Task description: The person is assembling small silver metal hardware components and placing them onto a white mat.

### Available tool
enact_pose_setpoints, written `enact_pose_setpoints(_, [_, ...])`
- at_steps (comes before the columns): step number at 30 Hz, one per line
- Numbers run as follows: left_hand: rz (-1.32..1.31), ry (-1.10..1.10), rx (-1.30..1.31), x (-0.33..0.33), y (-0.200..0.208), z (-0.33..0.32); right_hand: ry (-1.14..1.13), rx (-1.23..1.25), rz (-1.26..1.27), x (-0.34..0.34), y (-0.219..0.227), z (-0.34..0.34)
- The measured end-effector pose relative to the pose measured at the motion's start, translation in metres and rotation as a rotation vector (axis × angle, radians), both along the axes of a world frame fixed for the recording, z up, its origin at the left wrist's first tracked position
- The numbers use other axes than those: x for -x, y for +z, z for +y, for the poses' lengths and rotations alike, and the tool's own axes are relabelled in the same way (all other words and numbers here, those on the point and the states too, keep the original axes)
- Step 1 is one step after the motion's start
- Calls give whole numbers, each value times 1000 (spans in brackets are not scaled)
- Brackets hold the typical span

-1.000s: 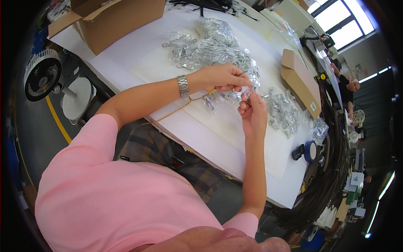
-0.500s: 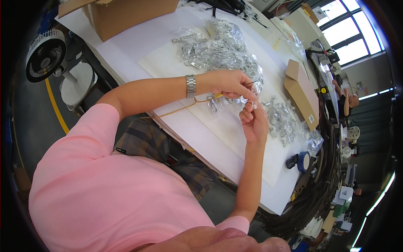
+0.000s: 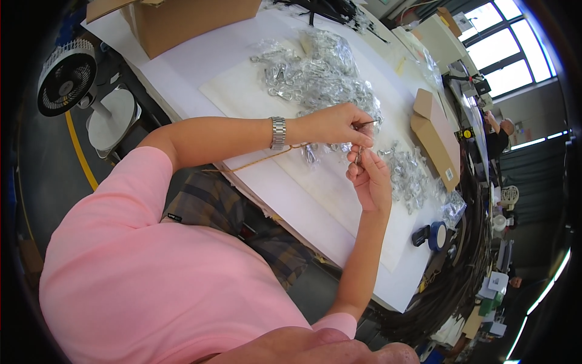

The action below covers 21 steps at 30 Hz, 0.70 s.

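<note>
Over the white table my left hand (image 3: 336, 125), with a metal-band watch (image 3: 277, 133) at the wrist, is closed. A thin dark pointed rod (image 3: 367, 123) sticks out of its fingers. From beneath that hand a thin tan cord (image 3: 260, 159) runs down to the table's near edge. Facing it, my right hand (image 3: 373, 182) pinches a small silvery metal clip (image 3: 358, 159), mostly covered by the fingers. The two hands' fingertips nearly meet. Just beyond them lies a heap of clear-bagged metal clips (image 3: 321, 67); a smaller heap of bagged clips (image 3: 407, 176) lies right of my right hand.
A large cardboard box (image 3: 188, 24) stands at the far left of the table (image 3: 309, 200). An open cardboard box (image 3: 433, 136) lies to the right, near a blue tape roll (image 3: 437, 236) and dark strands (image 3: 418, 297). A fan (image 3: 66, 82) stands left; another person (image 3: 500, 134) sits farther off.
My right hand has drawn slightly down and right, baring the metal clip in its fingers. The left hand has turned a little, and the rod's tip has shifted right.
</note>
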<state>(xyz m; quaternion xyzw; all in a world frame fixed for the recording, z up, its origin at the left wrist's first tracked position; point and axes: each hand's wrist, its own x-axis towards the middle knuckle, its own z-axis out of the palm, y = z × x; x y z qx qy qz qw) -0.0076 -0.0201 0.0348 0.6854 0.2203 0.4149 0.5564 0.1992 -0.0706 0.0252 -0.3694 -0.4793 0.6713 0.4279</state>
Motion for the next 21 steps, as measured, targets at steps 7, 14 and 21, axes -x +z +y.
enact_pose_setpoints(7, [-38, -213, -95, 7, -3, 12, 258, 290, 385, -1, -6, 0])
enact_pose_setpoints(14, [77, -403, 263, 20, -3, 26, 107, 196, 229, 6, -6, -4])
enact_pose_setpoints(21, [56, 2, 160, 31, -9, 48, -214, -117, -103, 11, 5, -2])
